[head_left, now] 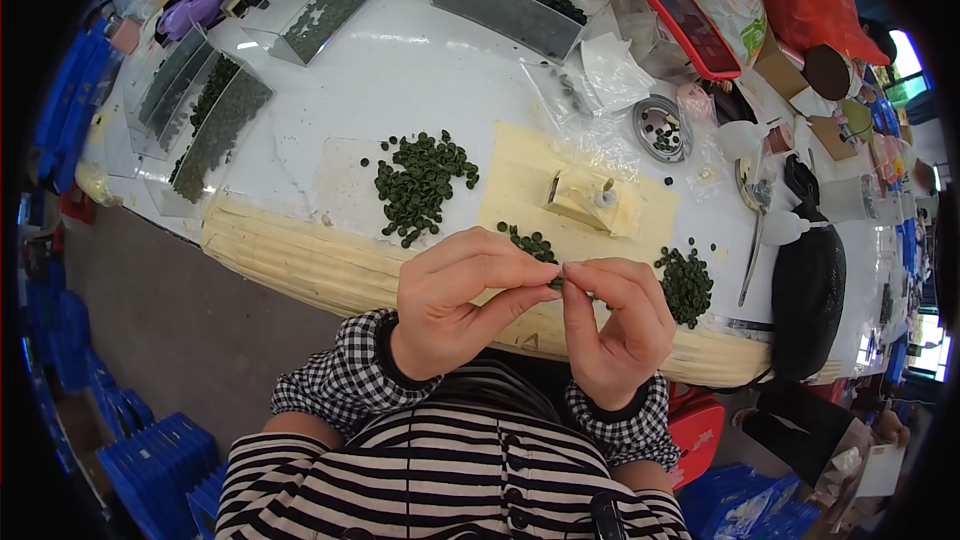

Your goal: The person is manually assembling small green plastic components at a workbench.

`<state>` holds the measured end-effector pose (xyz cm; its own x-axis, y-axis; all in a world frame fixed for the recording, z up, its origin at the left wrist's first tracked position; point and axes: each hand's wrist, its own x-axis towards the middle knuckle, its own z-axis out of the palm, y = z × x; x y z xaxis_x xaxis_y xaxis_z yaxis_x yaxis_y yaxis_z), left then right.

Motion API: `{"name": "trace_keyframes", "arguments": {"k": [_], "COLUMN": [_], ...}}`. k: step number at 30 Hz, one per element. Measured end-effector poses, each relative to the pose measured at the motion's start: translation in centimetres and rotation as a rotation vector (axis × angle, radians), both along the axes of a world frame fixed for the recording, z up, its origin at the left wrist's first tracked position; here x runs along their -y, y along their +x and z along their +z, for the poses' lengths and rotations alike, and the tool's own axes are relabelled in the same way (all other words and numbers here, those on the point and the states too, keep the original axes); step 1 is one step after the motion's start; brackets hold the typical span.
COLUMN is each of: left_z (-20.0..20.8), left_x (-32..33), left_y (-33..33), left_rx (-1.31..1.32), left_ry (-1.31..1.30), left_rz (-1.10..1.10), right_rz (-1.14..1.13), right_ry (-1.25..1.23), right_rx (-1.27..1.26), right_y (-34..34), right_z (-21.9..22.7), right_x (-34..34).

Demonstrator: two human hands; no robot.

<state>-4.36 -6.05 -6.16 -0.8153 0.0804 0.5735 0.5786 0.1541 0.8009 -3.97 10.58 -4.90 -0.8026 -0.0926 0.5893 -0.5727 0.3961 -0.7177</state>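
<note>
Near the padded front edge of the table my left hand (455, 300) and my right hand (620, 325) meet fingertip to fingertip. Both are closed in a pinch on a small dark green disc (556, 283), mostly covered by the fingers. Just beyond them is a small group of similar green discs (530, 243). A larger pile of green discs (420, 180) lies to the left, and another pile of discs (686, 285) sits right of my right hand. Behind my hands, a tape-covered block (590, 202) with a short grey peg stands on a yellow sheet (512, 165).
Clear bins of green pieces stand at the back: one bin (510, 10) in the middle, another bin (335, 10) further left. A red-cased phone (682, 20) leans at the back right. Nearer are a round metal dish (661, 128), tweezers (750, 260) and a black bag (808, 300).
</note>
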Motion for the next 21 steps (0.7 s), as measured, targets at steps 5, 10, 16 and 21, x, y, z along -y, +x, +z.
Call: {"name": "trace_keyframes", "arguments": {"k": [5, 10, 16, 21], "left_z": [-0.1, 0.1, 0.3, -0.3], "left_x": [-0.1, -0.1, -0.1, 1.0], "left_y": [0.0, 0.0, -0.2, -0.2], "left_rx": [-0.028, -0.044, -0.121, -0.063], "left_ry": [-0.014, -0.028, -0.145, -0.410], "left_rz": [0.016, 0.023, 0.084, 0.051], "right_rz": [0.001, 0.004, -0.050, -0.191], "right_ry": [0.003, 0.005, 0.044, 0.044], "right_rx": [0.000, 0.002, -0.003, 0.004], "right_y": [0.0, 0.0, 0.0, -0.6], "right_z": [0.1, 0.0, 0.2, 0.9], "right_x": [0.0, 0.0, -0.6, -3.1]}}
